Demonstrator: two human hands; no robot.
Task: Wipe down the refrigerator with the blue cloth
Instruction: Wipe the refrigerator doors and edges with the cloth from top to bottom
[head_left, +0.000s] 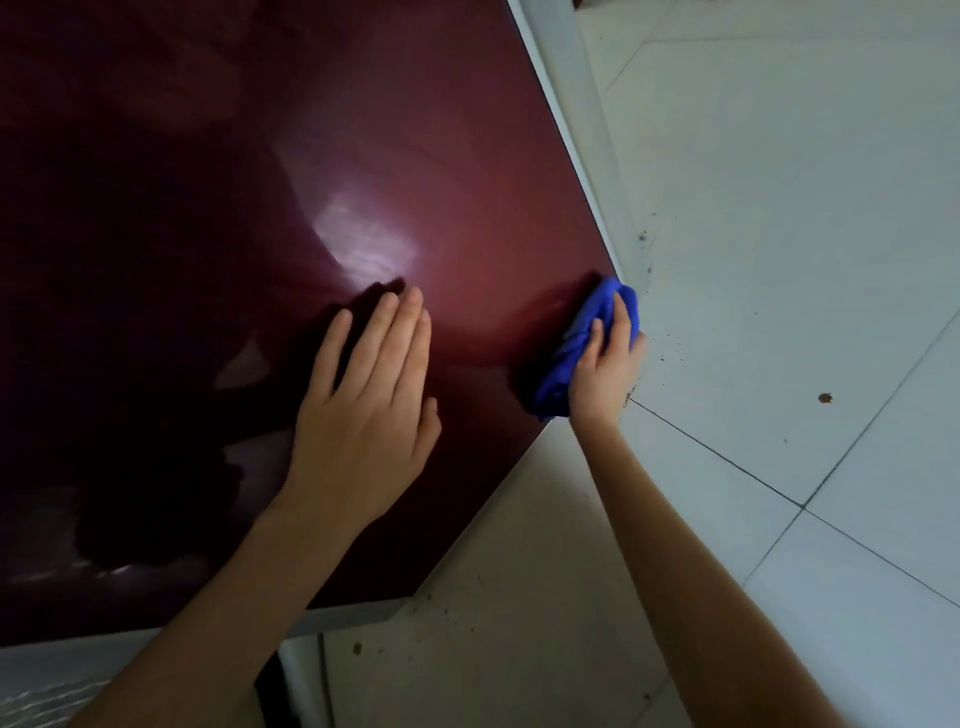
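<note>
The left hand (363, 410) lay flat, fingers straight and together, on the glossy dark-red refrigerator panel (311, 156). The right hand (605, 364), well apart from it, curled round the bunched blue cloth (561, 369) and pressed it against the panel's outer edge, with the speckled white tiled floor (779, 208) just beyond that hand. The cloth appeared soft, light and easily compressed, best taken as a wad under the palm with fingers over its top; the panel looked hard, smooth and slippery, so the bracing hand was judged liable to slide.
</note>
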